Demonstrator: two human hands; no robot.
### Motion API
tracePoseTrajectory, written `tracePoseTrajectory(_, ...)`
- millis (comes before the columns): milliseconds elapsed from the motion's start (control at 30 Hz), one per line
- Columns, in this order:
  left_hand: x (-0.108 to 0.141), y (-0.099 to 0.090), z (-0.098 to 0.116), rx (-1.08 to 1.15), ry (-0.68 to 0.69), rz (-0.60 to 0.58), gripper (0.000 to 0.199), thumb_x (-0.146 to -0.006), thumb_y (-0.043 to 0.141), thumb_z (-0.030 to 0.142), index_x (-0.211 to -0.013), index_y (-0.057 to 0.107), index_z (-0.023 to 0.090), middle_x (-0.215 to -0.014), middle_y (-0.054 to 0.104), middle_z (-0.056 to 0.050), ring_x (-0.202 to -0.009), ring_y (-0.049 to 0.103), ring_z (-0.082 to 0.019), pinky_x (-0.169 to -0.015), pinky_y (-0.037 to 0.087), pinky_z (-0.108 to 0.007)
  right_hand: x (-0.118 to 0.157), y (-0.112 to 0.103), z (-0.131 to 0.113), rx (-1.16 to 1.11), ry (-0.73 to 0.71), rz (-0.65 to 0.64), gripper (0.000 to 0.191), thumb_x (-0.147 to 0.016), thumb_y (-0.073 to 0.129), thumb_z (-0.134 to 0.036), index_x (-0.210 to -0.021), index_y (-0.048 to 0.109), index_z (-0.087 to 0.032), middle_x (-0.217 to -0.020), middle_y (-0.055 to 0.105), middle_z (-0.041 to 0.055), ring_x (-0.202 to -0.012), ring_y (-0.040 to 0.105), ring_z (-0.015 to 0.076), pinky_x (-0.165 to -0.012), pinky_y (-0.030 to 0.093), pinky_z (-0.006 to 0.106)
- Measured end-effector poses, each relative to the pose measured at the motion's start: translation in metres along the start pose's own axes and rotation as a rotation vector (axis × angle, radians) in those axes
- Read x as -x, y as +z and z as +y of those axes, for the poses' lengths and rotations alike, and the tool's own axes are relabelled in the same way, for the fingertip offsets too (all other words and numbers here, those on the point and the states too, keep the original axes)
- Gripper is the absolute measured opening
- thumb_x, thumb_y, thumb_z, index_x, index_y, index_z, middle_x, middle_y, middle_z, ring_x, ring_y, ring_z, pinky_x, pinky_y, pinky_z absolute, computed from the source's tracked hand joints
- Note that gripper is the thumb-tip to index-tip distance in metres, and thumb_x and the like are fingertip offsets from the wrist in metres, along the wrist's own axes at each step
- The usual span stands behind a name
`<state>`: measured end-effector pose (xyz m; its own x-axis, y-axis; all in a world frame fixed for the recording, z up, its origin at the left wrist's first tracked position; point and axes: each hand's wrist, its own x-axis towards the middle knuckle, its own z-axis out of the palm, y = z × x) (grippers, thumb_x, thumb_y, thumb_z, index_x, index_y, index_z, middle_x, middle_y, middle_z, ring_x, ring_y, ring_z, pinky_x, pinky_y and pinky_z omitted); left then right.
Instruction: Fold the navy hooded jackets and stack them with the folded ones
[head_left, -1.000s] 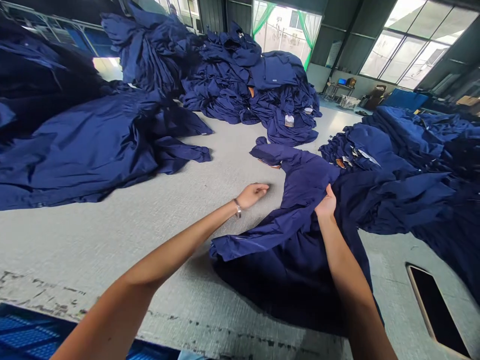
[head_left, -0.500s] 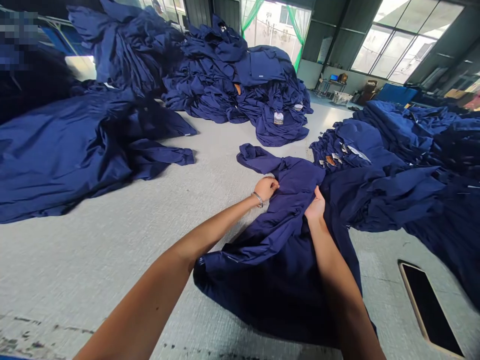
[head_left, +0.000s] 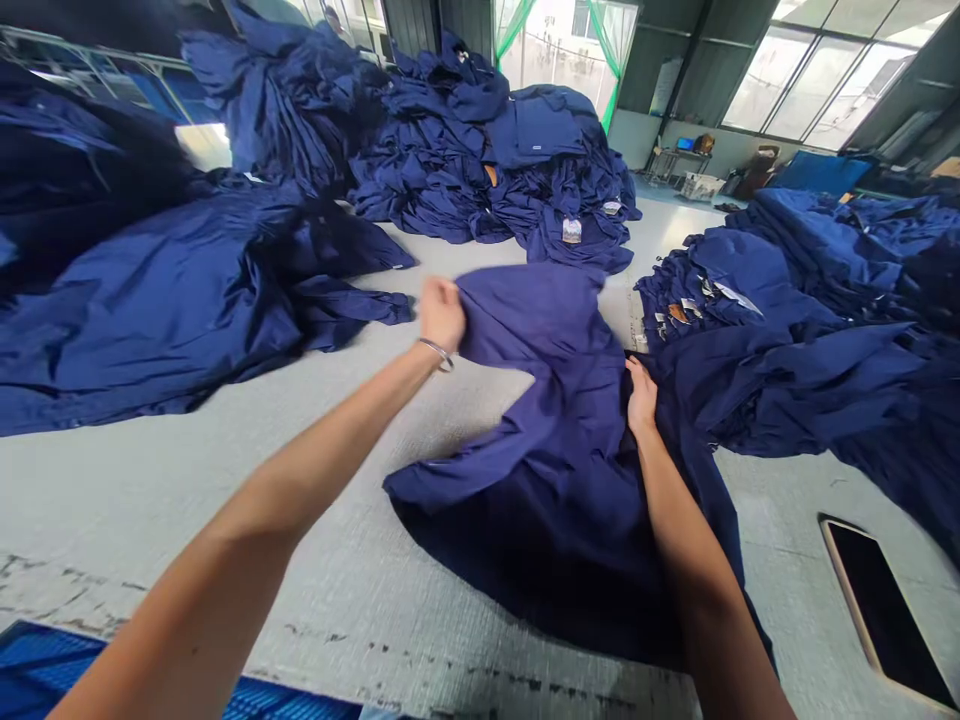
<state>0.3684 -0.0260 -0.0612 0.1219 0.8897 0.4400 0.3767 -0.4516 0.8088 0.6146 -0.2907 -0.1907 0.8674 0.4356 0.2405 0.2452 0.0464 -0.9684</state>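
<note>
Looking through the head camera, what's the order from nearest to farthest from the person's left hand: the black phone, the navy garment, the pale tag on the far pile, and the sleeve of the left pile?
1. Navy garment: held at its top edge by the left hand.
2. Sleeve of the left pile: just left of the hand.
3. Pale tag on the far pile: ahead and to the right.
4. Black phone: lower right, farthest.

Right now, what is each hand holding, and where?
Left hand grips a navy garment by its top corner; right hand is at its side edge, grip unclear.

The left hand (head_left: 442, 315) grips a navy garment (head_left: 555, 470) by its edge, the right hand (head_left: 641, 395) resting on it.
</note>
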Motion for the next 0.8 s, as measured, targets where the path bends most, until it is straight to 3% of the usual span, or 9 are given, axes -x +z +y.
tracePoseTrajectory(100, -0.041, -0.064, -0.012, -0.117, 0.033, 0.106, 0.013, -0.106, 0.038, 0.01, -0.109, 0.05, 0.011, -0.111, 0.06, -0.008, -0.101, 0.054, -0.015, -0.103, 0.042, -0.033, 0.005, -0.003, -0.005, 0.587, -0.075, -0.109, 0.062, -0.098, 0.046, -0.055, -0.14, 0.066, -0.014, -0.164, 0.043, 0.0137, -0.157, 0.026, 0.032, -0.13, 0.014, 0.054)
tracePoseTrajectory(167, -0.059, -0.108, -0.029, -0.45, 0.242, -0.118, 0.023, -0.108, 0.046, 0.029, -0.116, 0.052, 0.007, -0.113, 0.06, -0.009, -0.109, 0.054, -0.02, -0.109, 0.04, -0.043, 0.011, -0.001, -0.01, 1.016, -0.105, -0.219, 0.062, -0.103, 0.039, -0.049, -0.152, 0.055, -0.017, -0.17, 0.032, 0.0107, -0.16, 0.015, 0.0347, -0.129, 0.008, 0.059)
tracePoseTrajectory(233, -0.066, -0.142, -0.05, -0.738, 0.353, -0.286, 0.038, -0.107, 0.048, 0.04, -0.115, 0.056, 0.004, -0.12, 0.058, -0.015, -0.122, 0.05, -0.029, -0.112, 0.037, -0.053, 0.017, 0.003, -0.016, 1.219, -0.098, -0.298, 0.062, -0.105, 0.034, -0.047, -0.159, 0.047, -0.019, -0.173, 0.026, 0.0102, -0.161, 0.013, 0.0364, -0.128, 0.007, 0.062)
tracePoseTrajectory(300, -0.062, -0.161, -0.07, -0.9, 0.38, -0.259, 0.039, -0.107, 0.043, 0.036, -0.112, 0.06, 0.001, -0.131, 0.053, -0.02, -0.134, 0.04, -0.035, -0.115, 0.032, -0.06, 0.02, 0.007, -0.02, 1.288, -0.083, -0.345, 0.062, -0.107, 0.031, -0.047, -0.161, 0.043, -0.02, -0.173, 0.025, 0.0111, -0.16, 0.015, 0.0364, -0.127, 0.01, 0.062)
tracePoseTrajectory(400, -0.039, -0.155, -0.084, -0.917, 0.449, -0.168, 0.034, -0.103, 0.045, 0.025, -0.116, 0.063, 0.0, -0.149, 0.043, -0.022, -0.143, 0.029, -0.037, -0.121, 0.018, -0.065, 0.023, 0.012, -0.024, 1.313, -0.068, -0.372, 0.063, -0.107, 0.031, -0.047, -0.162, 0.041, -0.02, -0.173, 0.026, 0.0123, -0.16, 0.019, 0.0365, -0.127, 0.014, 0.062)
tracePoseTrajectory(567, 0.02, -0.092, -0.07, -0.715, 0.659, -0.443, 0.047, -0.1, 0.05, 0.038, -0.134, 0.064, 0.008, -0.156, 0.044, -0.02, -0.148, 0.033, -0.037, -0.122, 0.025, -0.057, 0.031, 0.02, -0.029, 1.339, -0.207, -0.422, 0.06, -0.107, 0.03, -0.041, -0.165, 0.035, -0.024, -0.173, 0.026, 0.0088, -0.16, 0.02, 0.0321, -0.127, 0.015, 0.062)
tracePoseTrajectory(633, 0.033, -0.079, -0.077, -0.701, 0.732, -0.565, 0.047, -0.101, 0.047, 0.041, -0.137, 0.065, 0.015, -0.156, 0.048, -0.015, -0.151, 0.031, -0.034, -0.125, 0.022, -0.055, 0.037, 0.02, -0.031, 1.358, -0.228, -0.499, 0.059, -0.108, 0.026, -0.039, -0.165, 0.034, -0.026, -0.172, 0.027, 0.0063, -0.16, 0.021, 0.0302, -0.127, 0.016, 0.061)
tracePoseTrajectory(733, 0.024, -0.098, -0.116, -0.823, 0.604, -0.644, 0.045, -0.099, 0.049, 0.042, -0.128, 0.068, 0.013, -0.142, 0.062, -0.014, -0.148, 0.037, -0.033, -0.123, 0.028, -0.055, 0.048, 0.013, -0.035, 1.374, -0.164, -0.554, 0.061, -0.108, 0.023, -0.044, -0.166, 0.031, -0.027, -0.174, 0.024, 0.0048, -0.16, 0.02, 0.0302, -0.128, 0.018, 0.06)
tracePoseTrajectory(800, 0.006, -0.128, -0.149, -0.916, 0.448, -0.541, 0.049, -0.099, 0.048, 0.041, -0.124, 0.067, 0.004, -0.136, 0.065, -0.02, -0.144, 0.039, -0.036, -0.119, 0.03, -0.062, 0.058, 0.006, -0.037, 1.371, -0.111, -0.553, 0.063, -0.108, 0.022, -0.049, -0.167, 0.029, -0.026, -0.174, 0.021, 0.0051, -0.161, 0.019, 0.0306, -0.128, 0.019, 0.059)
